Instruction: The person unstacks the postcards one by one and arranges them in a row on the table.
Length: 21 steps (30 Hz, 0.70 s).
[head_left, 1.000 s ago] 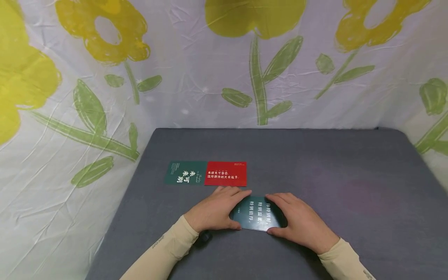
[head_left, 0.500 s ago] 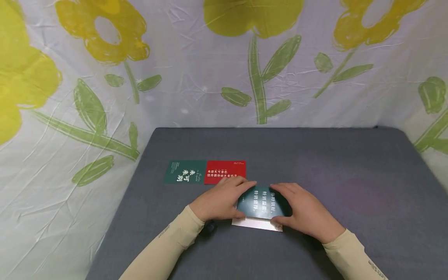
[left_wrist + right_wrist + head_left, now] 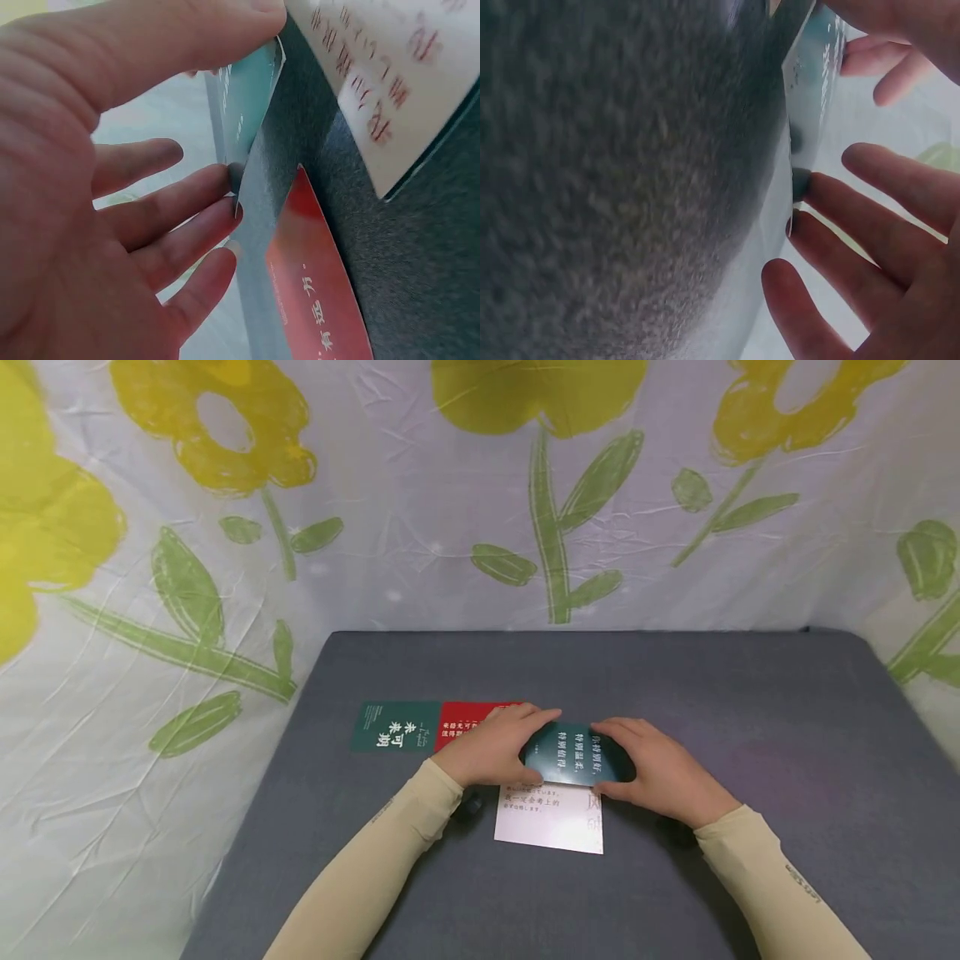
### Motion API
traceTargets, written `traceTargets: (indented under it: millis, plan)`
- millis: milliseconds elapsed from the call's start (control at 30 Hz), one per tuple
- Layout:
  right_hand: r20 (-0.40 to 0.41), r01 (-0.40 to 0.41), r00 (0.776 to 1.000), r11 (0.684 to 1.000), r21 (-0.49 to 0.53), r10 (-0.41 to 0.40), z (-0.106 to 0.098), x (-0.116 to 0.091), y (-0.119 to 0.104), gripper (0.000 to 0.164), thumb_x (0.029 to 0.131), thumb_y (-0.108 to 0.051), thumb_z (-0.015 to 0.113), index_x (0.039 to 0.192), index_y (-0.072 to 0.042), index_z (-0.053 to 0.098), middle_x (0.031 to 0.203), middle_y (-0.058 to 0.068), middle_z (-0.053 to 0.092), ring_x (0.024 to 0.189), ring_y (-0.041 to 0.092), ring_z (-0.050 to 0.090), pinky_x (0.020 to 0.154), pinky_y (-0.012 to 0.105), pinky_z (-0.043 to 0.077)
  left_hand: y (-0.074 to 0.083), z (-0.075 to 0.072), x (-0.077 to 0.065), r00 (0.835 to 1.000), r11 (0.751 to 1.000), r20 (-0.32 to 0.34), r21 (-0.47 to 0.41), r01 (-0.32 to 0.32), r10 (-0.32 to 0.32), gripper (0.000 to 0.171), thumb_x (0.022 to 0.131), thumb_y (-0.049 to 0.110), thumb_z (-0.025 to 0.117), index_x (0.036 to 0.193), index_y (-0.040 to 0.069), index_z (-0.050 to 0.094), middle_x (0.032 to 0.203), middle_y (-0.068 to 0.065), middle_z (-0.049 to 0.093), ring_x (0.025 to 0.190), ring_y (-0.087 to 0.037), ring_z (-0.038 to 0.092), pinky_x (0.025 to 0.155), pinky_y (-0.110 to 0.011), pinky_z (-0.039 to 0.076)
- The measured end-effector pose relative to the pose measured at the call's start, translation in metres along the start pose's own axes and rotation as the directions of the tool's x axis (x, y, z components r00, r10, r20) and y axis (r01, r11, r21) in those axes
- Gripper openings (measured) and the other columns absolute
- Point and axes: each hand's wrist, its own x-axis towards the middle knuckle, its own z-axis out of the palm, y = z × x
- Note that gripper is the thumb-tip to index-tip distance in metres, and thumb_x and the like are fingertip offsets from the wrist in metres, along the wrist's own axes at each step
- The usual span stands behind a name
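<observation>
A dark green postcard with white Chinese lettering [image 3: 566, 757] is held by its two short ends between both hands, raised off the table. My left hand [image 3: 495, 750] grips its left end, thumb at the near edge and fingertips at the far edge. At the other end, my right hand [image 3: 663, 770] holds it the same way. In the left wrist view the green postcard [image 3: 251, 101] stands off the grey cloth, bowed slightly. Below and nearer lies a pale pink postcard with reddish text [image 3: 550, 823], its far part covered by the green one.
A red postcard [image 3: 465, 717] and another green postcard [image 3: 393, 727] lie side by side at the back left; the left hand overlaps the red one in the head view. The grey table [image 3: 712, 685] ends at a flower-printed curtain [image 3: 390, 510].
Both hands have lifted the green postcard and carried it away from me and slightly right. The pale pink postcard beneath it has come into view. The red and other green postcards stay put.
</observation>
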Motion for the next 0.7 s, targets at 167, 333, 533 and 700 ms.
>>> traceTargets:
  millis: [167,333,533,700]
  plan:
    - [0.026,-0.018,0.999,1.0,0.012,0.017,-0.002,0.011,0.01,0.085,0.086,-0.038,0.092,0.157,-0.011,0.054,0.158,0.016,0.056,0.144,0.038,0.054,0.113,0.06,0.052,-0.006,-0.002,0.014,1.0,1.0,0.012,-0.028,0.006,-0.006,0.1,0.086,0.04,0.09,0.169,0.021,0.038,0.16,-0.003,0.053,0.146,-0.022,0.05,0.128,-0.048,0.038]
    - [0.064,-0.028,0.998,0.999,0.019,0.027,-0.005,0.027,0.015,0.085,0.087,-0.036,0.091,0.158,-0.011,0.053,0.159,0.018,0.055,0.145,0.039,0.053,0.114,0.061,0.051,-0.014,-0.006,0.024,0.999,0.999,0.03,-0.031,0.036,-0.035,0.102,0.085,0.041,0.09,0.17,0.021,0.036,0.163,-0.004,0.051,0.149,-0.022,0.048,0.13,-0.047,0.036]
    - [0.101,-0.051,0.994,0.998,0.022,0.048,-0.006,0.039,0.021,0.085,0.088,-0.036,0.09,0.159,-0.01,0.052,0.159,0.019,0.054,0.146,0.04,0.052,0.116,0.062,0.049,-0.019,-0.005,0.034,0.999,0.999,0.025,-0.013,0.044,-0.044,0.102,0.087,0.042,0.089,0.17,0.02,0.035,0.165,-0.004,0.051,0.151,-0.022,0.047,0.131,-0.044,0.033]
    - [0.112,-0.063,0.992,0.998,0.021,0.06,-0.005,0.042,0.023,0.086,0.087,-0.035,0.09,0.16,-0.01,0.051,0.16,0.019,0.053,0.146,0.04,0.052,0.116,0.062,0.049,-0.023,-0.005,0.038,0.999,0.999,0.031,-0.024,0.043,-0.042,0.101,0.087,0.041,0.089,0.17,0.019,0.035,0.165,-0.003,0.051,0.151,-0.021,0.047,0.132,-0.044,0.032]
